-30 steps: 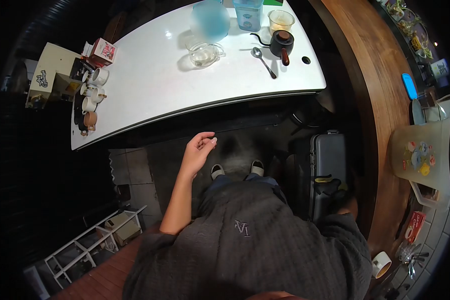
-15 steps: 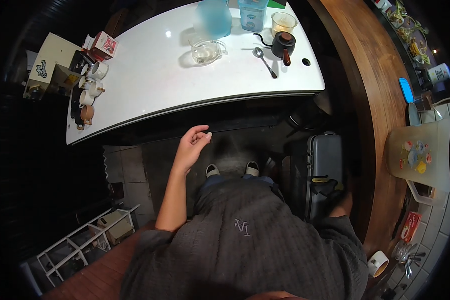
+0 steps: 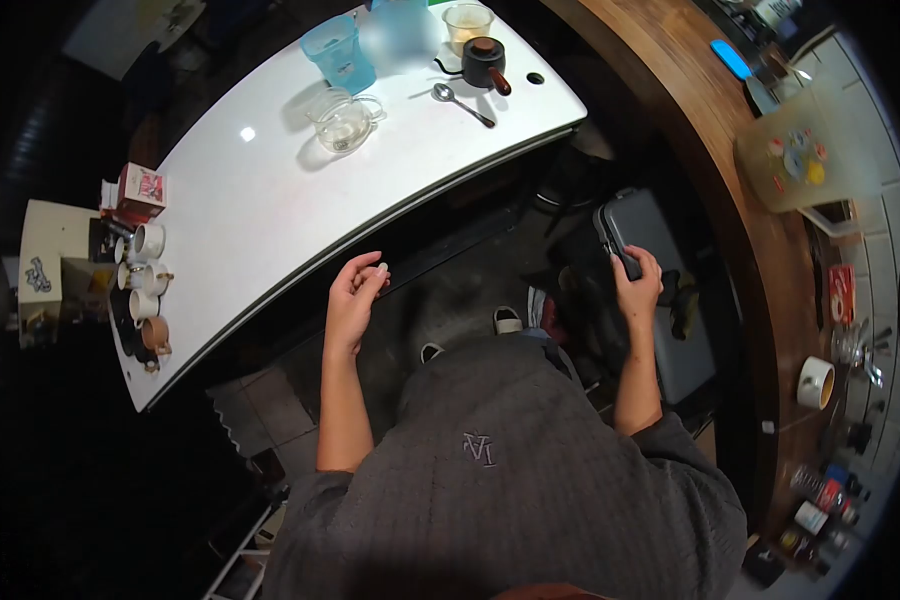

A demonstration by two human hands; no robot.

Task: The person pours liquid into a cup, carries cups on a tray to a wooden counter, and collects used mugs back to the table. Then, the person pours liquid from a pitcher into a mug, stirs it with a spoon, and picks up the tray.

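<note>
My left hand [image 3: 355, 300] hangs in the air just in front of the white table [image 3: 270, 220], its fingers loosely bent and the thumb apart, with nothing visible in it. On my right side, my right hand [image 3: 637, 285] is raised over the grey hard case [image 3: 675, 340], its thumb and fingers apart; I see nothing held in it. A clear glass server [image 3: 343, 128] stands on the table. Further right lie a spoon [image 3: 462, 105] and a black kettle with a wooden handle [image 3: 484, 65]. Behind them are a blue container [image 3: 338, 55] and a clear cup [image 3: 467, 25].
Several cups [image 3: 150, 277] and a red-white box [image 3: 143, 190] line the table's left end. A wooden counter [image 3: 705, 175] runs along my right, holding a translucent flowered bin [image 3: 795, 160] and a white mug [image 3: 815, 383]. The floor lies between table and counter.
My view has turned to the right, so the table appears shifted left and tilted. My right hand, hidden low at my side before, is now raised in view. My left hand stays loosely bent.
</note>
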